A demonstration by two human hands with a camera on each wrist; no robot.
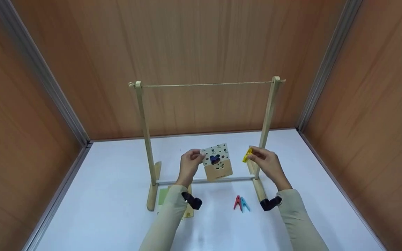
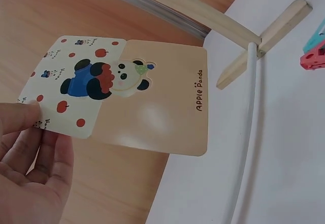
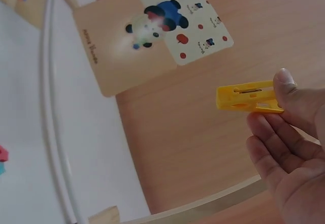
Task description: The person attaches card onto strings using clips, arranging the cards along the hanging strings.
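Observation:
My left hand (image 1: 189,165) pinches one corner of a panda card (image 1: 218,166), thumb on its printed face. Seen from the left wrist, the card (image 2: 152,107) is half white with red apples and half tan, lettered "Apple Panda". To the right, my right hand (image 1: 266,163) pinches a yellow clothespin (image 1: 246,155) between thumb and fingers. The right wrist view shows the clothespin (image 3: 249,97) pointing toward the card, apart from it. Above and behind both hands, a string (image 1: 204,84) runs between two wooden posts.
The posts stand on wooden feet (image 1: 154,188) joined by a white rod (image 1: 237,179). A red clothespin (image 1: 237,202) and a blue clothespin (image 1: 245,204) lie on the white table (image 1: 117,209). More cards (image 1: 189,211) lie partly hidden beneath my left forearm. Wood-grain panels surround the table.

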